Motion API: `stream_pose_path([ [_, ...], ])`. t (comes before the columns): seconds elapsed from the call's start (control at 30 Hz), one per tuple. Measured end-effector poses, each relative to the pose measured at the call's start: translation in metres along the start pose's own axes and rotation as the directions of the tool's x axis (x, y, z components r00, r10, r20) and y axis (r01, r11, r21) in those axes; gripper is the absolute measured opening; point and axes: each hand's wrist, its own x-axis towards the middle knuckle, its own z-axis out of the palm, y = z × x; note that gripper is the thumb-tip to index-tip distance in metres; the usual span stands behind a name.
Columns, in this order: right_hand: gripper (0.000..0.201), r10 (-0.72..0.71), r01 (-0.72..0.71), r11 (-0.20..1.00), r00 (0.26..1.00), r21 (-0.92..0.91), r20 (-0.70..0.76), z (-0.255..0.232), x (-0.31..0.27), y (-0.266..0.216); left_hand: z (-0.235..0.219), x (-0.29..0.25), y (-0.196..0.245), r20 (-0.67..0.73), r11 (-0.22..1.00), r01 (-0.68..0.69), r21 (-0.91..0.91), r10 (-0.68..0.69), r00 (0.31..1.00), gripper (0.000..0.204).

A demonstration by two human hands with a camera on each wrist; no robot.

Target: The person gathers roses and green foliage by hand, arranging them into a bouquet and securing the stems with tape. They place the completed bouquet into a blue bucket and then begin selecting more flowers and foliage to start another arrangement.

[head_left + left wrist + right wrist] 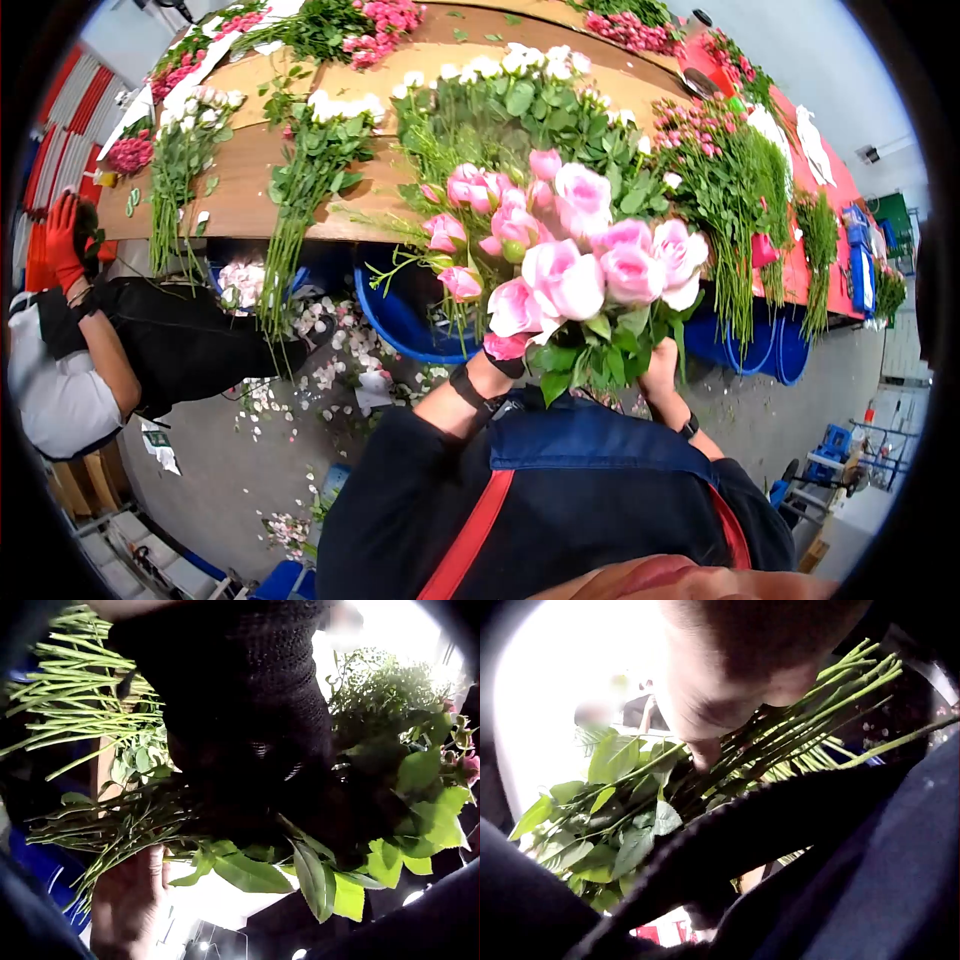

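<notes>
A bunch of large pink roses (575, 275) with green leaves stands in front of my chest in the head view. My left hand (502, 364), dark-covered beyond the wristband, grips the bunch under the blooms; flowers and leaves hide most of its fingers. In the left wrist view a black knit covering (247, 697) lies across the stems (127, 814). Opposite it, my bare right hand (735, 682) holds the stems, its thumb and fingers curled about them. Leaves (622, 825) spread to one side, and cut stem ends (862, 667) stick out past this hand.
A wooden table (240, 190) ahead bears white roses (505, 65), pink bunches (690, 125) and long greenery. Blue tubs (400, 320) stand under its edge. Petals (340, 370) litter the floor. At the left is another person with a red glove (65, 240).
</notes>
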Motion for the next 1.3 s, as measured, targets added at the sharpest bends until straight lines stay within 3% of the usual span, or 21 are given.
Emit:
stream_pose_path([
  [0.07, 0.013, 0.064, -0.063, 0.992, 0.998, 0.105, -0.007, 0.006, 0.001, -0.028, 0.007, 0.003, -0.007, 0.022, 0.999, 0.029, -0.024, -0.029, 0.999, 0.038],
  [0.13, 0.013, 0.119, -0.119, 0.961, 0.993, 0.248, 0.012, 0.002, 0.004, -0.013, 0.015, 0.003, -0.013, 0.049, 0.998, 0.06, -0.034, -0.059, 0.997, 0.038],
  [0.23, 0.009, -0.013, 0.014, 0.996, 1.0, 0.093, -0.012, 0.0, 0.005, 0.004, 0.024, -0.001, -0.021, 0.079, 0.994, 0.097, -0.048, -0.093, 0.993, 0.038],
  [0.27, 0.02, 0.023, -0.026, 0.997, 0.999, 0.072, 0.034, -0.007, 0.003, 0.02, 0.027, -0.002, -0.023, 0.087, 0.993, 0.107, -0.053, -0.102, 0.991, 0.038],
  [0.37, 0.012, 0.072, -0.07, 0.997, 0.994, -0.028, 0.086, -0.022, 0.003, 0.026, 0.031, 0.003, -0.028, 0.088, 0.989, 0.12, -0.083, -0.113, 0.99, 0.038],
  [0.4, 0.016, 0.176, -0.183, 0.957, 0.983, 0.224, 0.05, -0.023, 0.005, 0.021, 0.029, 0.008, -0.029, 0.08, 0.989, 0.118, -0.092, -0.111, 0.991, 0.038],
  [0.47, 0.019, 0.018, -0.012, 0.986, 0.999, 0.169, -0.034, -0.032, 0.018, 0.008, 0.026, 0.02, -0.027, 0.066, 0.987, 0.112, -0.111, -0.105, 0.992, 0.038],
  [0.53, 0.023, 0.065, -0.068, 0.988, 0.998, 0.141, 0.023, -0.044, 0.035, 0.005, 0.021, 0.031, -0.026, 0.045, 0.986, 0.102, -0.131, -0.097, 0.994, 0.038],
  [0.6, 0.019, 0.085, -0.086, 0.996, 0.994, -0.002, 0.065, -0.047, 0.056, 0.002, 0.017, 0.034, -0.022, 0.016, 0.984, 0.101, -0.148, -0.1, 0.995, 0.038],
  [0.7, 0.014, -0.091, 0.093, 0.994, 0.995, -0.061, 0.035, -0.055, 0.08, 0.001, 0.007, 0.027, -0.009, -0.046, 0.98, 0.088, -0.176, -0.097, 0.994, 0.038],
  [0.8, 0.021, 0.004, 0.003, 0.999, 0.987, 0.042, -0.162, -0.079, 0.093, 0.018, -0.009, 0.002, 0.002, -0.12, 0.979, 0.078, -0.19, -0.102, 0.988, 0.039],
  [0.9, 0.028, 0.074, -0.086, 0.993, 0.988, -0.085, -0.133, -0.091, 0.122, 0.035, -0.023, -0.029, 0.007, -0.199, 0.976, 0.075, -0.205, -0.117, 0.973, 0.039],
  [0.97, 0.032, 0.061, -0.083, 0.977, 0.992, -0.198, -0.111, -0.072, 0.155, 0.022, -0.027, -0.045, 0.005, -0.236, 0.973, 0.087, -0.215, -0.138, 0.962, 0.039],
  [1.0, 0.042, -0.103, 0.082, 0.912, 0.994, -0.402, -0.031, -0.065, 0.171, 0.027, -0.027, -0.051, 0.002, -0.244, 0.971, 0.091, -0.221, -0.146, 0.959, 0.039],
  [1.03, 0.053, -0.329, 0.277, 0.733, 0.944, -0.622, 0.034, -0.06, 0.185, 0.03, -0.025, -0.054, -0.002, -0.244, 0.969, 0.099, -0.225, -0.154, 0.957, 0.039],
  [1.07, 0.046, -0.5, 0.415, 0.626, 0.863, -0.66, 0.069, -0.041, 0.18, -0.012, -0.023, -0.055, -0.008, -0.242, 0.968, 0.103, -0.228, -0.159, 0.957, 0.039],
  [1.1, 0.033, -0.479, 0.469, 0.707, 0.868, -0.529, 0.131, -0.029, 0.164, -0.059, -0.02, -0.055, -0.013, -0.238, 0.968, 0.107, -0.225, -0.161, 0.958, 0.039],
  [1.17, 0.014, -0.35, 0.387, 0.916, 0.898, -0.102, 0.266, -0.028, 0.127, -0.107, -0.011, -0.042, -0.025, -0.202, 0.97, 0.119, -0.213, -0.163, 0.966, 0.039],
  [1.2, 0.012, -0.301, 0.326, 0.945, 0.851, 0.016, 0.431, -0.033, 0.108, -0.125, -0.005, -0.039, -0.03, -0.188, 0.969, 0.131, -0.208, -0.171, 0.967, 0.039],
  [1.23, 0.015, -0.355, 0.369, 0.926, 0.769, 0.084, 0.532, -0.035, 0.094, -0.138, 0.002, -0.033, -0.037, -0.163, 0.971, 0.138, -0.193, -0.171, 0.972, 0.039],
  [1.3, 0.02, -0.362, 0.332, 0.93, 0.737, 0.161, 0.571, -0.042, 0.075, -0.132, 0.019, -0.024, -0.045, -0.138, 0.972, 0.148, -0.185, -0.175, 0.975, 0.039],
])
